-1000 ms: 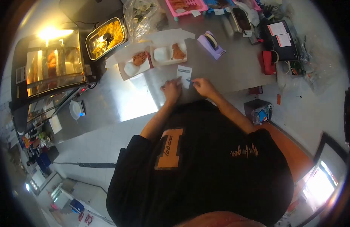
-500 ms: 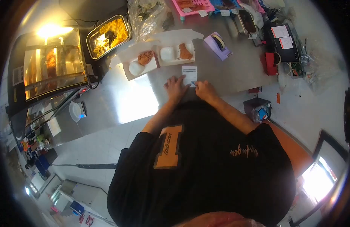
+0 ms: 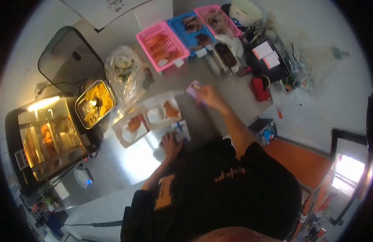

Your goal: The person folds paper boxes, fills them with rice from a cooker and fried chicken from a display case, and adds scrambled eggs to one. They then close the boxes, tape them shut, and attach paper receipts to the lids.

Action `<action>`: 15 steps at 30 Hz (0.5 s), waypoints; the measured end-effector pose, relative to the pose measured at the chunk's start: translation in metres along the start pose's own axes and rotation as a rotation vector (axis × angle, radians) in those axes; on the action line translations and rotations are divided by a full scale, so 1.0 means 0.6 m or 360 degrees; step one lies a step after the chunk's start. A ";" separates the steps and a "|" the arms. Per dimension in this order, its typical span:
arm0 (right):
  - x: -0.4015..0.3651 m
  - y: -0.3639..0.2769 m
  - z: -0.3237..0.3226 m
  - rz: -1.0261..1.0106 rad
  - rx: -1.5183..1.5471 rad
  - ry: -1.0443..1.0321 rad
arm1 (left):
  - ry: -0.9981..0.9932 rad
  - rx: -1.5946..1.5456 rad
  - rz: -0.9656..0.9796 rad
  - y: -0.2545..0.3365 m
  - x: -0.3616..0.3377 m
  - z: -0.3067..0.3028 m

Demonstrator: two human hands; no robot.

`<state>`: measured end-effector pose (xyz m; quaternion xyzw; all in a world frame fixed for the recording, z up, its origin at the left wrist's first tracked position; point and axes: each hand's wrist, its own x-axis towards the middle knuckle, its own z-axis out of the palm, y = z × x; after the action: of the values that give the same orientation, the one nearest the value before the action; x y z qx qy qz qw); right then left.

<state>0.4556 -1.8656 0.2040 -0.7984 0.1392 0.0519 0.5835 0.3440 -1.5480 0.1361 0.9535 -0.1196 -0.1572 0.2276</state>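
My left hand [image 3: 170, 144] lies flat on the steel counter [image 3: 132, 161], its fingertips on the edge of a white paper slip [image 3: 181, 130]. My right hand [image 3: 206, 95] is stretched out to the far side and closes on a purple tape dispenser [image 3: 192, 87], most of which it hides. Between the two hands stand two open white food boxes: one [image 3: 162, 113] with a rice mound and a fried chicken piece, the other [image 3: 131, 127] to its left with the same.
At the back stand pink baskets [image 3: 161, 45] and a blue basket [image 3: 193, 31] of food, a clear bag [image 3: 124, 72], a tray of yellow food [image 3: 94, 104] and a lit warmer cabinet [image 3: 47, 137]. A red item [image 3: 260, 87] and a black device [image 3: 267, 60] sit right.
My right hand left the slip and reached far out to the tape dispenser. My left hand stayed at the slip. The view tilted up, showing more of the counter's back.
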 end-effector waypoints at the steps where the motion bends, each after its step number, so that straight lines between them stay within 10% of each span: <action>1: 0.047 -0.117 -0.077 -0.0193 -0.0356 0.0492 | -0.0006 -0.0009 -0.0057 0.000 0.000 0.005; 4: 0.305 -0.127 -0.256 -0.0929 -0.0928 0.1283 | -0.0019 -0.0176 -0.0246 0.001 0.003 0.015; 6: 0.426 -0.119 -0.324 -0.0965 -0.1749 0.1142 | 0.0003 -0.0240 -0.0325 0.010 0.006 0.015; 9: 0.533 -0.107 -0.370 -0.0025 -0.2022 0.0527 | 0.0081 -0.0198 -0.0400 0.023 0.001 0.019; 15: 0.584 -0.092 -0.390 -0.0430 -0.2173 0.0550 | 0.0228 -0.0169 -0.0528 0.034 -0.021 0.046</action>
<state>0.7873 -2.1283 0.2420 -0.9923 0.0660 -0.0723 -0.0754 0.3192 -1.5728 0.1253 0.9556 0.0642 -0.1302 0.2565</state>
